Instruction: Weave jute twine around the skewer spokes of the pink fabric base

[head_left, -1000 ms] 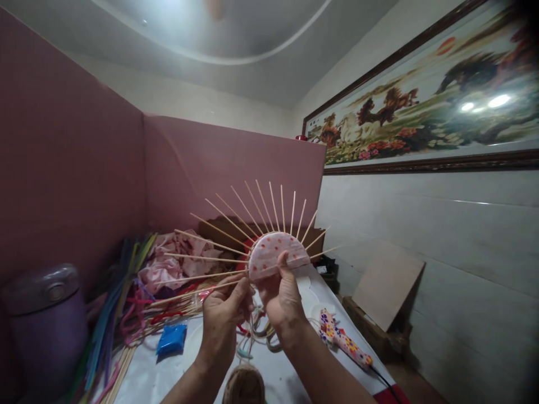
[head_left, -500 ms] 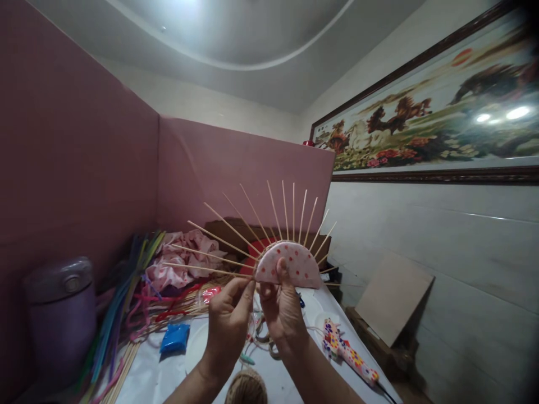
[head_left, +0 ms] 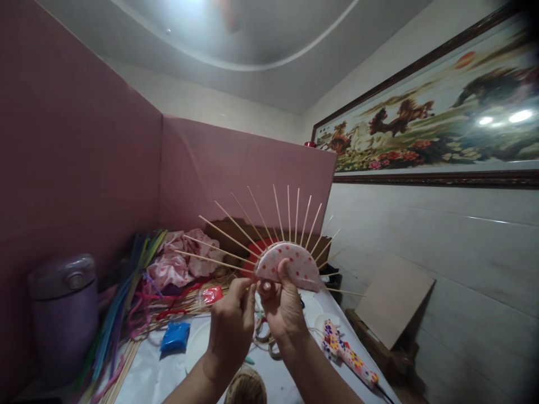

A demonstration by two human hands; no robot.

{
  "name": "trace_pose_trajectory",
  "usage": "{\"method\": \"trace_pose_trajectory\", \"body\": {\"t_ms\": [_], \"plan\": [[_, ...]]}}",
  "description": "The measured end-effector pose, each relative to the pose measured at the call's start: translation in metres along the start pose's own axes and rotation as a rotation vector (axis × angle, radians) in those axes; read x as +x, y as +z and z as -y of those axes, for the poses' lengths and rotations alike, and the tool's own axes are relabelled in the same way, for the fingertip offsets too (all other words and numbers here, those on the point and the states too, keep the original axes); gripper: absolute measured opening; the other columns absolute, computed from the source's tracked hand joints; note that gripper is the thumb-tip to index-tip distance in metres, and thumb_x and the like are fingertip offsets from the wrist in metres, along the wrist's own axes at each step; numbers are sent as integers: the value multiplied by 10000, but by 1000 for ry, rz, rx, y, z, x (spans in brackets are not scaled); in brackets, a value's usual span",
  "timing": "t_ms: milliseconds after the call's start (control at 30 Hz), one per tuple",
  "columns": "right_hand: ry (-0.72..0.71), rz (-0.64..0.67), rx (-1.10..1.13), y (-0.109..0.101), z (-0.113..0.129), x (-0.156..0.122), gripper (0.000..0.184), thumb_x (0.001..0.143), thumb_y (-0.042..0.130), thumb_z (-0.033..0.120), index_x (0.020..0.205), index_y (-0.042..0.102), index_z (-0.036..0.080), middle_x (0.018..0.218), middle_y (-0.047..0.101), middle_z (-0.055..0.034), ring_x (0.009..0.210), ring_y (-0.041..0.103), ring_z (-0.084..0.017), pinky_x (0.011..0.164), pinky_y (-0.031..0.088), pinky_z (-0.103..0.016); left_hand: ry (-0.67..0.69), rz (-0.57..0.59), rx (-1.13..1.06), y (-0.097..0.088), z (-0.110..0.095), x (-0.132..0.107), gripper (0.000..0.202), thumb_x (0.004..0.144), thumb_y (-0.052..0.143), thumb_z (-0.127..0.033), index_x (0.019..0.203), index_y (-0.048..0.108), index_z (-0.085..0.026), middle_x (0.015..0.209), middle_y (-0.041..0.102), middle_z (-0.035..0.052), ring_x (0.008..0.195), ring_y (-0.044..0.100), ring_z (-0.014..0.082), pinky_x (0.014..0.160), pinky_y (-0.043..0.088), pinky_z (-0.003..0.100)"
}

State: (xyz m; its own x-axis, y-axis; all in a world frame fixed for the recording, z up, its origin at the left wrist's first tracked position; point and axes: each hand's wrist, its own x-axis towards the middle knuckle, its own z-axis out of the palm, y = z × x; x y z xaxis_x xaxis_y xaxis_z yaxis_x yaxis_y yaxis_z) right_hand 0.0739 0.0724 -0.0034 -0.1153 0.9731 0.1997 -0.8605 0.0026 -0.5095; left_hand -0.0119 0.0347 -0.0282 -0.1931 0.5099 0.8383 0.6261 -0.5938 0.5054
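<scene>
White-covered table [head_left: 147,370] spreads below your fingers. Pink half-round fabric panel with red dots [head_left: 303,266] is raised above it, gripped at the straight lower edge; thin pale wooden sticks [head_left: 229,237] fan outward from its curve. Change noted: over the last second, the straight edge has swung from rising to falling rightward, with the lowest left stick now clear above your left fingers. In my judgement, this exposes the left corner for closer work. Your right hand [head_left: 284,311] clamps the panel, thumb on its face. Your left hand [head_left: 231,314] has thumb and forefinger drawn together just below that corner; I cannot tell what lies between. Right of your fingers: flower-patterned gun-shaped tool [head_left: 349,356].
</scene>
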Motion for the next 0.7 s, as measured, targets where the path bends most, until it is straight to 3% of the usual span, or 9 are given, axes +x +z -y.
{"method": "trace_pose_trajectory", "body": {"t_ms": [100, 233, 533, 700], "plan": [[25, 15, 92, 0, 0, -2, 284, 658, 688, 399, 671, 550, 151, 465, 541, 48, 401, 472, -59, 413, 414, -156, 22, -64, -6, 0, 0, 0, 186, 806, 486, -184, 991, 501, -178, 579, 550, -51, 495, 518, 90, 517, 383, 193], [21, 76, 133, 1, -3, -5, 244, 699, 661, 369, 757, 585, 145, 563, 600, 23, 459, 515, -67, 456, 452, -168, 5, 22, -26, -2, 1, 1, 354, 817, 467, -182, 1170, 458, -202, 522, 547, -67, 444, 493, 88, 502, 381, 196], [13, 85, 150, 2, -5, -8, 280, 688, 670, 370, 846, 593, 153, 692, 646, 5, 585, 580, -102, 586, 496, -222, -34, 49, -241, -2, -5, -1, 339, 808, 461, -171, 1145, 497, -188, 504, 486, -73, 405, 396, 64, 426, 332, 172], [7, 105, 152, 3, -1, -9, 273, 693, 664, 376, 856, 593, 170, 703, 648, 16, 594, 581, -91, 593, 485, -200, -103, 6, -315, -2, -8, -4, 270, 792, 499, -194, 1062, 504, -188, 559, 538, -52, 448, 461, 80, 472, 388, 187]]}}
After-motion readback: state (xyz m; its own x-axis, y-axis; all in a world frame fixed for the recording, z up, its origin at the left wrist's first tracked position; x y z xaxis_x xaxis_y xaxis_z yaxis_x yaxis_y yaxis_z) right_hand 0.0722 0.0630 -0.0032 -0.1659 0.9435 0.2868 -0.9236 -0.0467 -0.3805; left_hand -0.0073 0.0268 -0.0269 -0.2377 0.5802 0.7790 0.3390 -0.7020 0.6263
